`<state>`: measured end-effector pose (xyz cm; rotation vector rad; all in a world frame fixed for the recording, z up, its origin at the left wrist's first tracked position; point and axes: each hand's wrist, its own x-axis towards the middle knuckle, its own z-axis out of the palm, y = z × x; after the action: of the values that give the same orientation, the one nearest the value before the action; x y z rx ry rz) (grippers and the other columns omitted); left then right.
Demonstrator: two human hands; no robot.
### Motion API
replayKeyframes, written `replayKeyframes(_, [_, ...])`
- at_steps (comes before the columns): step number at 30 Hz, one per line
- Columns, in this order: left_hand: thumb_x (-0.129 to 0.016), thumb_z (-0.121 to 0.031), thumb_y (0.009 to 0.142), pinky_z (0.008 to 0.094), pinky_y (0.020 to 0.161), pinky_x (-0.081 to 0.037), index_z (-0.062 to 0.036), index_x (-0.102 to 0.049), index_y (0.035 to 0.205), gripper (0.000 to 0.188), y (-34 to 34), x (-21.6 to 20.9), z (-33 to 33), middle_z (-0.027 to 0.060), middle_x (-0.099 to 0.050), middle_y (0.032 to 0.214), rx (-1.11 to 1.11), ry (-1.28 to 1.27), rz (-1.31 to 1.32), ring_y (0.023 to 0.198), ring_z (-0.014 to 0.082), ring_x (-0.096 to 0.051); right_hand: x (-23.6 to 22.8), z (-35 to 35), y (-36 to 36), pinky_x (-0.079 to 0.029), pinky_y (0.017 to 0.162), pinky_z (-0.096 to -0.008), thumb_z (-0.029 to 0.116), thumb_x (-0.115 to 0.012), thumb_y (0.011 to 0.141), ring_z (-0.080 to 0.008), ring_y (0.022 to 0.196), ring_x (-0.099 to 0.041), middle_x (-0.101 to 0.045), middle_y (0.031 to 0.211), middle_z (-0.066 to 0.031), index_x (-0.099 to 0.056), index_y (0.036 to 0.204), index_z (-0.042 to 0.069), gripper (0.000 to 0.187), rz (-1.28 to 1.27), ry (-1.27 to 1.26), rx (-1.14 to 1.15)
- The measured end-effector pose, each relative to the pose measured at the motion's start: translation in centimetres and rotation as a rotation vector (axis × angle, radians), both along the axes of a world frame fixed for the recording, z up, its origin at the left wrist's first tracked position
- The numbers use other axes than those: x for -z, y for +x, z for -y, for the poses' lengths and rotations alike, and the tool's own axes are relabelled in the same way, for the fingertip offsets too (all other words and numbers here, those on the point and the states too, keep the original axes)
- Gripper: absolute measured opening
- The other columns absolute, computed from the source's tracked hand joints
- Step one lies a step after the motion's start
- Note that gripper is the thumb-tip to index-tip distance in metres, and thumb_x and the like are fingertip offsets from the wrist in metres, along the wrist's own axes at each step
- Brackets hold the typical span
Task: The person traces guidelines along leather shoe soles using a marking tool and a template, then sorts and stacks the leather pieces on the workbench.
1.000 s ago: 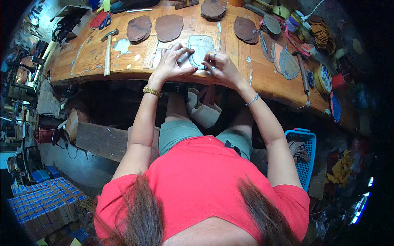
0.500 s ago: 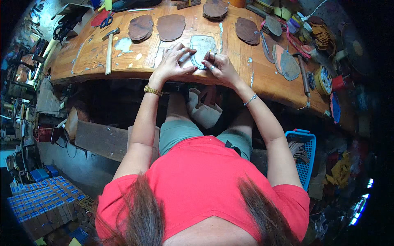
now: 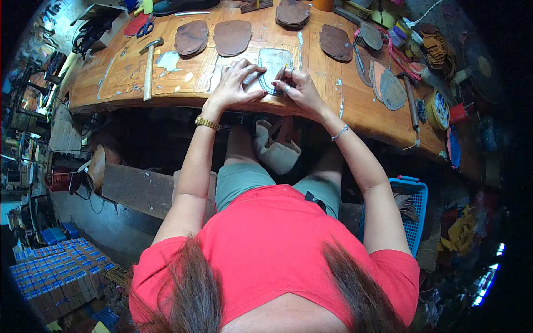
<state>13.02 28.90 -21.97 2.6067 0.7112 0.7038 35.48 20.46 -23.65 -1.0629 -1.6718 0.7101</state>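
Observation:
A pale, see-through rounded template [image 3: 274, 57] with a dark dotted line along its edge lies near the front edge of the wooden table. My left hand [image 3: 237, 83] rests at its left side, thumb and fingers apart, fingertips pressing its edge. On the opposite side, my right hand [image 3: 298, 89] pinches a slim pen-like tool [image 3: 281, 72] whose tip is hidden by the fingers. Just beyond the template lie brown rounded leather pieces [image 3: 232, 38], with a stack of similar pieces [image 3: 191, 38] to their left.
A hammer [image 3: 148, 72] and blue-handled scissors [image 3: 145, 26] lie to the left on the table [image 3: 125, 75]. More leather stacks [image 3: 335, 42] are farther right. A dark-handled tool [image 3: 411, 102] and a round tin [image 3: 437, 109] stand near the right edge. A blue basket [image 3: 413, 222] sits below.
My right hand has shifted slightly along the template's right edge, and its fingers have changed angle a little. My left hand stays in place.

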Motion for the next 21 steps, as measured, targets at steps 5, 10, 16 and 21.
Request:
replayKeyframes(5, [-0.076, -0.051, 0.075, 0.0432, 0.100, -0.034, -0.0216, -0.066, 0.129, 0.062, -0.1, 0.0, -0.1, 0.0100, -0.058, 0.115, -0.005, 0.003, 0.006, 0.116, 0.0293, -0.055, -0.5, 0.1, -0.3, -0.051, 0.068, -0.0324, 0.012, -0.068, 0.093, -0.0134, 0.075, -0.065, -0.069, 0.080, -0.0149, -0.066, 0.093, -0.002, 0.015, -0.010, -0.079, 0.014])
replayKeyframes(10, [-0.077, -0.051, 0.075, 0.0435, 0.100, -0.034, -0.0212, -0.066, 0.129, 0.063, -0.1, 0.2, -0.2, 0.0102, -0.058, 0.116, -0.002, 0.012, 0.004, 0.115, 0.0295, -0.055, 0.3, -0.4, -0.5, -0.052, 0.067, -0.0343, 0.012, -0.068, 0.093, -0.0202, 0.075, -0.069, -0.070, 0.083, -0.0161, -0.067, 0.095, -0.001, 0.013, 0.163, 0.105, 0.025])
replayKeyframes(16, [-0.077, -0.049, 0.072, 0.0442, 0.100, -0.034, -0.0204, -0.065, 0.128, 0.064, -0.2, 0.1, 0.0, 0.0092, -0.058, 0.117, -0.025, -0.004, 0.007, 0.116, 0.0289, -0.055, -1.4, -0.2, -1.3, -0.052, 0.070, -0.0365, 0.012, -0.067, 0.093, -0.0249, 0.077, -0.068, -0.068, 0.082, -0.0170, -0.067, 0.095, -0.001, 0.013, 0.117, 0.036, 0.052])
replayKeyframes(21, [-0.078, -0.047, 0.071, 0.0450, 0.101, -0.034, -0.0180, -0.066, 0.126, 0.064, 0.0, 0.0, 0.2, 0.0090, -0.058, 0.118, -0.029, -0.014, 0.019, 0.117, 0.0289, -0.055, -1.2, -0.1, -1.3, -0.052, 0.073, -0.0360, 0.011, -0.065, 0.094, -0.0246, 0.079, -0.068, -0.070, 0.085, -0.0176, -0.069, 0.098, -0.001, 0.013, 0.257, 0.123, 0.012])
